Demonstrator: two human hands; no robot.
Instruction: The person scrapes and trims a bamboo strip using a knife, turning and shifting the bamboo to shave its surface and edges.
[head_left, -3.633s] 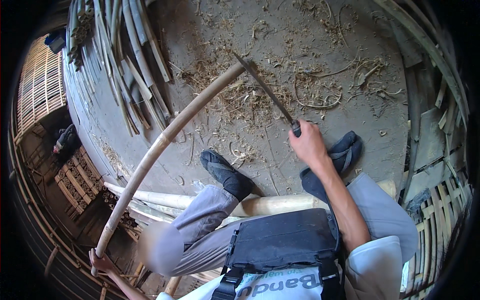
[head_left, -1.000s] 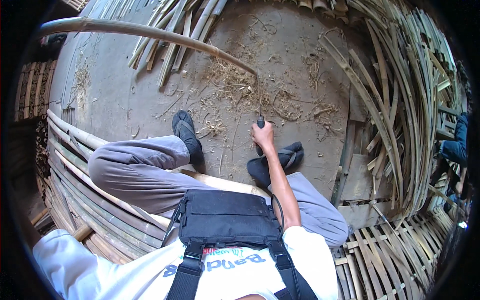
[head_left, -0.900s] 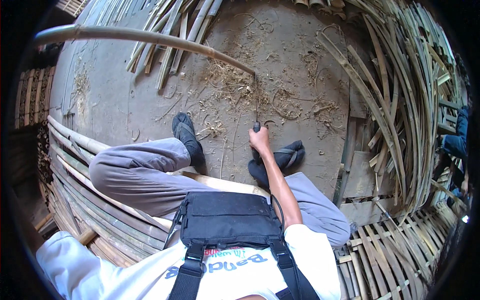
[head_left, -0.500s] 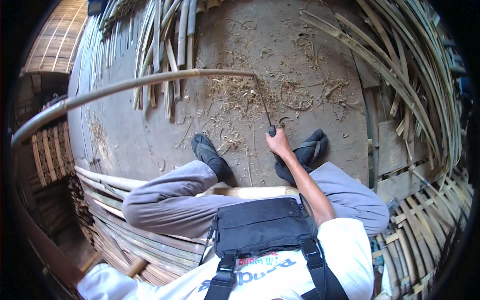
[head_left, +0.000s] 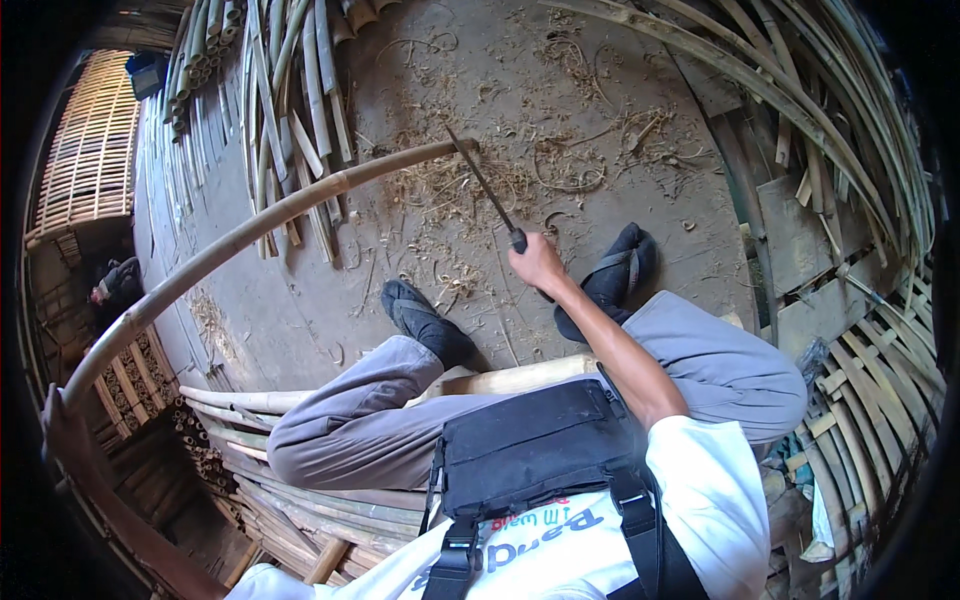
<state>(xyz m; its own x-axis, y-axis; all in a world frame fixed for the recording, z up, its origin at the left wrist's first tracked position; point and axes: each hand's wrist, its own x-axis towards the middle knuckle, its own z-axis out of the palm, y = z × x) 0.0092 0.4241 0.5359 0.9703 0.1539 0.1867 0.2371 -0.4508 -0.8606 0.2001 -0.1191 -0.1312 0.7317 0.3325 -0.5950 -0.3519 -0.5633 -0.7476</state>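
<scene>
Two bare hands at work. Right-hand fingers are wrapped together around the dark handle point(head_left: 518, 240) of a knife point(head_left: 484, 192); right hand point(head_left: 536, 262) sits ahead of the person's right foot point(head_left: 612, 275). Left hand point(head_left: 62, 425) is at the near end of a bamboo pole point(head_left: 250, 228), dim at the rim; cannot tell whether its fingers close around it or only support it. The pole slants from that hand across to the middle of the floor point(head_left: 640, 300), its far end under the crossing blade; actual contact too small to confirm. Progress, as judged: trimming at the far end seems under way; the pole looks whole and unsplit along its visible length, so most of its surface appears unworked. Curled, papery shavings point(head_left: 440, 185) litter the floor around the tip; their source cannot be told. Materials: pole round, smooth, tan, ringed at the joints, bent by the lens; blade thin, straight, dark. Outward: rigid poles point(head_left: 318, 60) upper left, long flat strips point(head_left: 800, 100) upper right, woven slats point(head_left: 860, 400) lower right.
</scene>
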